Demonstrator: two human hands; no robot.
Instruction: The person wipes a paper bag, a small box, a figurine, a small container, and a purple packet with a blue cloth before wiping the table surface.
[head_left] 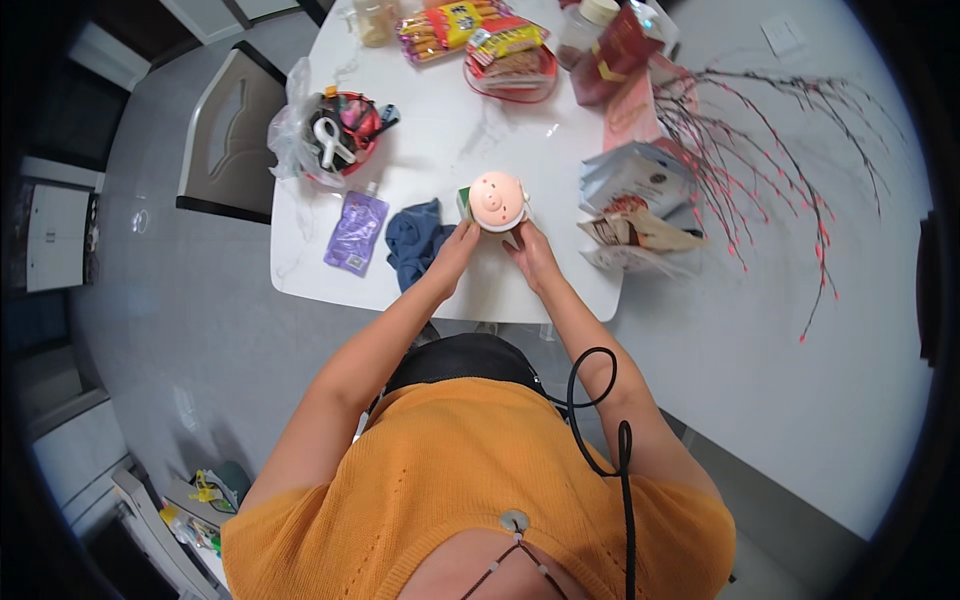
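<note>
While both arms stretch out over the white marble-look table (440,130), the person has a little pink pig-faced gadget (497,200) pinned between two hands near the table's front edge. It's round and smooth, looks like plastic, with a snout and two dot eyes on top, and a green bit sticks out on its left side. The left hand (458,245) sits against its lower left, fingers curled onto that side, and the right hand (531,252) cups the lower right, fingers closed against the base. So the pig sits just past the fingertips of both, touching them, gripped from two sides.

Just left of the left hand there's one crumpled dark blue cloth (417,240), soft and bunched up, and beside that one flat purple pouch (356,232) with a spout. Further back on the left is one red bowl (345,135) full of odds and ends, including a white clip thing, with a clear plastic bag (288,130) scrunched against it. At the far end I count one clear tray of wrapped snacks (512,62) and one yellow and red snack pack (447,27). On the right there's a messy stack of foil pouches (635,205); I can't tell how many exactly. Thin bare branches with red buds (780,170) fan out past the table's right edge. One grey chair (228,130) stands at the left side.
</note>
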